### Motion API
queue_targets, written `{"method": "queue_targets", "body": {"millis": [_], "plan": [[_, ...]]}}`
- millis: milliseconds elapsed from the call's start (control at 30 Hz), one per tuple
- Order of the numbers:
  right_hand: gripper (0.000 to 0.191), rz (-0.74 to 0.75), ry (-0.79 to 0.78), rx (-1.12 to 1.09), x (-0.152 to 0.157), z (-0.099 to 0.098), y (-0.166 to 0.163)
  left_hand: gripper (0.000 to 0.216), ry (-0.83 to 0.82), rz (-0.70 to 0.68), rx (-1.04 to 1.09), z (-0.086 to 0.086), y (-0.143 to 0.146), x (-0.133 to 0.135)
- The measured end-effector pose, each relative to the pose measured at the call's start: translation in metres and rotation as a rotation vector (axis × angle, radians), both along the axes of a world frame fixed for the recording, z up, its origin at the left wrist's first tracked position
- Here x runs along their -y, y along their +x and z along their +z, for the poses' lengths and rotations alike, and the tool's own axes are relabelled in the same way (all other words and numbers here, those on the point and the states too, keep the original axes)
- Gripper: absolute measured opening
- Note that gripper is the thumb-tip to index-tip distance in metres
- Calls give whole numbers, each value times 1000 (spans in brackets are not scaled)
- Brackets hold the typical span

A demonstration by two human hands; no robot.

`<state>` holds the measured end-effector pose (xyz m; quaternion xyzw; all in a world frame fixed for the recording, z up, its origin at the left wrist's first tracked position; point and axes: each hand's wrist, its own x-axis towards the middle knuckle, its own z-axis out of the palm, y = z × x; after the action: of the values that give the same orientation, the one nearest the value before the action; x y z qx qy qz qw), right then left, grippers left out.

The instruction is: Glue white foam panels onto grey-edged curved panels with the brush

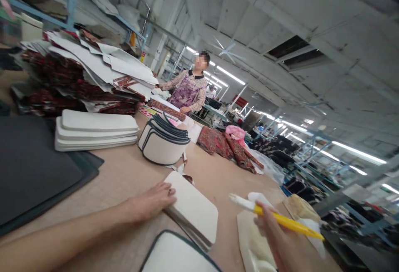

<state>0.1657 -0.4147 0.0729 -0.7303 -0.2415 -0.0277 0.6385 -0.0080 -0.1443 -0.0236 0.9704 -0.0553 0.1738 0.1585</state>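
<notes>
Resting flat, fingers spread, left hand steadies white panel stack; right hand clamps yellow brush. Risk: glue smearing, likely from head turned away.

A small stack of white rounded-corner panels lies flat on the tan table, while a yellow-handled brush with a white tip slants above a smeared white board.

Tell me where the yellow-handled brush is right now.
In the head view, the yellow-handled brush is at lower right, held in the right hand above a white panel; the left hand rests on a stack of white boards beside it.
</notes>
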Motion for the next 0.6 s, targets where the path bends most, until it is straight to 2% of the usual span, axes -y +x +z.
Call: {"method": "queue_targets", "body": {"millis": [67,133,200,267,433,533,600], "plan": [[39,165,-14,-62,-65,0,-3,28,26,17,19,-17,-3,-6],[35,279,-116,-62,-121,-10,-5,30,72,38,35,-28,-5,-4],[29,324,-162,-63,-162,-27,-4,30,113,52,33,-32,-4,-1],[24,366,-193,-62,-190,-45,-3,27,133,57,16,-34,-1,0],[18,449,-251,-52,-220,-73,2,25,152,61,-18,-37,6,-2],[18,462,-276,-38,-221,-76,8,26,141,66,-24,-35,4,-1],[17,450,-296,-28,-209,-75,14,26,133,70,-32,-32,3,0]]}}
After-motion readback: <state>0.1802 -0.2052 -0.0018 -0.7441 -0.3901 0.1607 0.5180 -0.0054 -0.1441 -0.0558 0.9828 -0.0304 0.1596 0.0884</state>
